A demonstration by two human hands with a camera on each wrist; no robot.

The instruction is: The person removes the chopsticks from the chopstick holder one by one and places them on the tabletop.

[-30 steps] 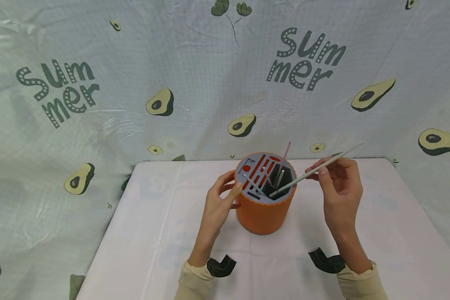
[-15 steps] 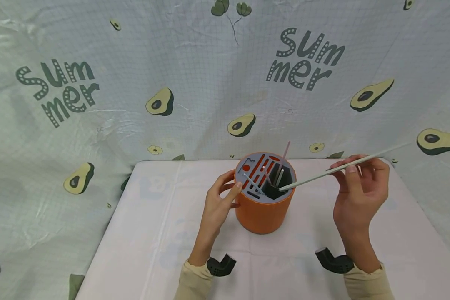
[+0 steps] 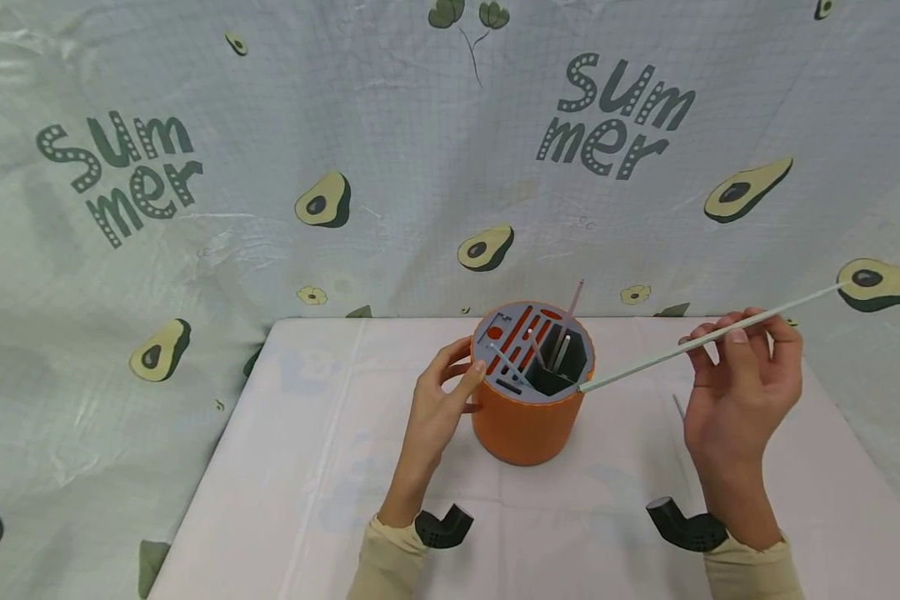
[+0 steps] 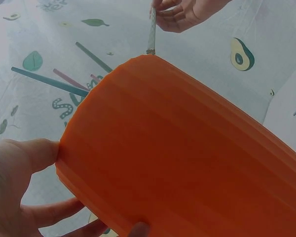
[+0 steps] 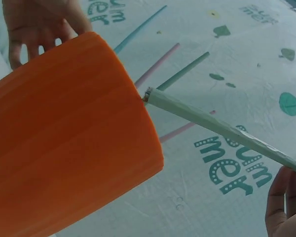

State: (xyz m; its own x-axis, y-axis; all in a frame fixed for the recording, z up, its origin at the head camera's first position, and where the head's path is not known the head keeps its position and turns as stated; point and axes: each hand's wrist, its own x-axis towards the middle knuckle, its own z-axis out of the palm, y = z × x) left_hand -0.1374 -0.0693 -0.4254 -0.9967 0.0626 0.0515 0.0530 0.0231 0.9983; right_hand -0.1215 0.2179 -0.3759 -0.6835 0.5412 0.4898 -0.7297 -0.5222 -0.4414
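Observation:
An orange round knife block (image 3: 525, 429) stands on the table, with a grey slotted top (image 3: 506, 354) and a dark well in it. My left hand (image 3: 438, 408) grips its left side, thumb at the rim. Between the thumb and fingers of my right hand (image 3: 750, 396) is a long, pale green straw-like stick (image 3: 667, 354), slanting up to the right. Its lower end overlaps the block's right rim in the head view and sits right at the rim in the right wrist view (image 5: 212, 121). Blue (image 5: 140, 29), pink (image 5: 158, 65) and green sticks (image 5: 185, 70) poke out of the top.
A thin bluish stick (image 3: 678, 407) lies on the white tabletop (image 3: 330, 467), partly hidden by my right hand. Behind the table hangs a pale cloth (image 3: 390, 125) printed with avocados and lettering. Dark wrist cameras (image 3: 444, 527) sit on both wrists.
My right hand has moved right with the pale green stick, whose lower end has come out of the well to the rim. The left hand stays on the block.

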